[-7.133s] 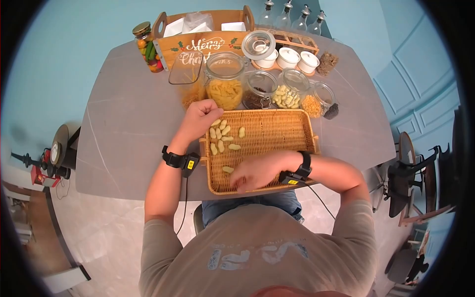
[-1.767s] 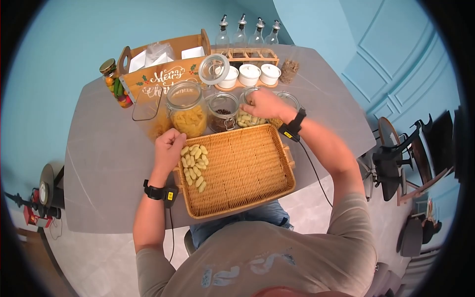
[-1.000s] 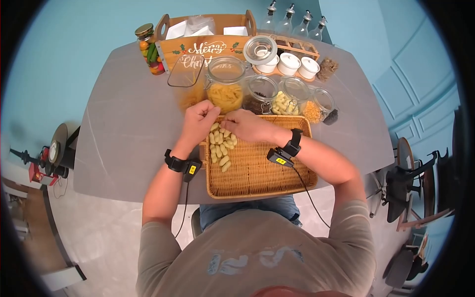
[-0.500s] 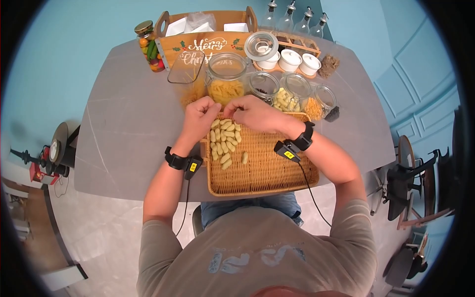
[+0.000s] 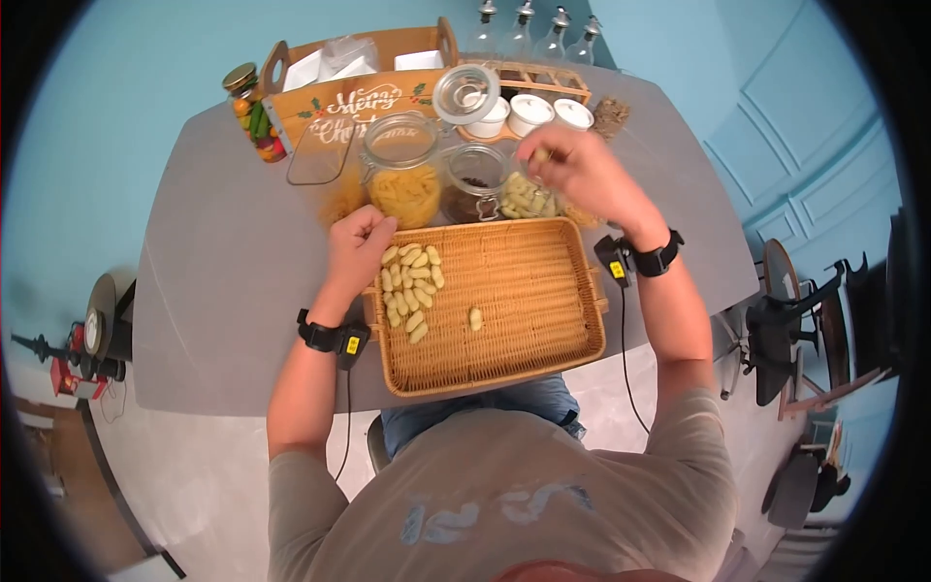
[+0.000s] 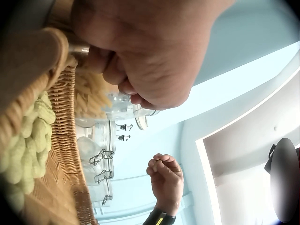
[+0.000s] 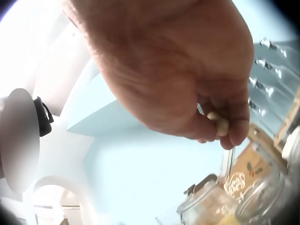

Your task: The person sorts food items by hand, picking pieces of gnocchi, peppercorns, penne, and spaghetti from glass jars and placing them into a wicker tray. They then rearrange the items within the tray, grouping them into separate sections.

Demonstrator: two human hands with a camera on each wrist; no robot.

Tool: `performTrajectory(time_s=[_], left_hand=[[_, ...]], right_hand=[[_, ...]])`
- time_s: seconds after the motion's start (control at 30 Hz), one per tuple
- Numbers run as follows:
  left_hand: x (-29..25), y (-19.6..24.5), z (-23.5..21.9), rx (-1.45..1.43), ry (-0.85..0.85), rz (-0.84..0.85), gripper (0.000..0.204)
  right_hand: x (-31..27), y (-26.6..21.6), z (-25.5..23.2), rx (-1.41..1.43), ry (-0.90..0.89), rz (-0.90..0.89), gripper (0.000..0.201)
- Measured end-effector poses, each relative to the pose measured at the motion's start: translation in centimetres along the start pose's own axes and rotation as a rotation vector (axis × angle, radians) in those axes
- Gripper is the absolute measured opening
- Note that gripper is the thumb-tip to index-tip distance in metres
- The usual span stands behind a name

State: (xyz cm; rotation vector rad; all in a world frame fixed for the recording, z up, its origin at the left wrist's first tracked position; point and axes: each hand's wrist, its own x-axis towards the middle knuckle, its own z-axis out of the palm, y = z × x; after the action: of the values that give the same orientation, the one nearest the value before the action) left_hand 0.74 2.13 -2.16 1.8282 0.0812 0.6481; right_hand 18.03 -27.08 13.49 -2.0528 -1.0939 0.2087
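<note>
Head view shows our bench (image 5: pixel 213 320) with the basket (image 5: pixel 524 291) by our left hand (image 5: pixel 354 254); the nut work looks partly done. Nuts (image 5: pixel 409 291) pack the corner just on our side of that hand, a loose nut (image 5: pixel 475 318) lies right of them, and most of the weave is bare. More nuts fill the nut jar (image 5: pixel 529 199) below and left of our right hand (image 5: pixel 582 175), which pinches one nut (image 7: pixel 220 125) between thumb and fingers. Our left hand is curled in beside the rim, with nothing seen in it. How much is left, we cannot tell.

Counting down in size: one crate (image 5: pixel 305 107) beyond our left hand, one basket, one pasta jar (image 5: pixel 405 194), one dark-filled jar (image 5: pixel 471 202), one nut jar, four bottles (image 5: pixel 551 48) and three pots (image 5: pixel 531 114) beyond our right hand. Nuts: roughly two dozen packed, overlapping too much for exactness, plus one loose, one pinched; those in the jar we cannot count.
</note>
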Motion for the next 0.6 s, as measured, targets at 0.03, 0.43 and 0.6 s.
performTrajectory(time_s=[0.03, 0.43, 0.6], left_hand=[[0.0, -0.3, 0.0, 0.003, -0.001, 0.005, 0.029], [0.0, 0.4, 0.0, -0.027, -0.016, -0.039, 0.029], [-0.1, 0.1, 0.1, -0.004, -0.018, -0.023, 0.03]], right_hand=[[0.3, 0.0, -1.7, -0.016, 0.117, -0.006, 0.017], [-0.2, 6.6, -3.0, -0.171, 0.542, -0.15, 0.024], [-1.7, 7.0, -7.0, -0.294, 0.245, 0.147, 0.031]])
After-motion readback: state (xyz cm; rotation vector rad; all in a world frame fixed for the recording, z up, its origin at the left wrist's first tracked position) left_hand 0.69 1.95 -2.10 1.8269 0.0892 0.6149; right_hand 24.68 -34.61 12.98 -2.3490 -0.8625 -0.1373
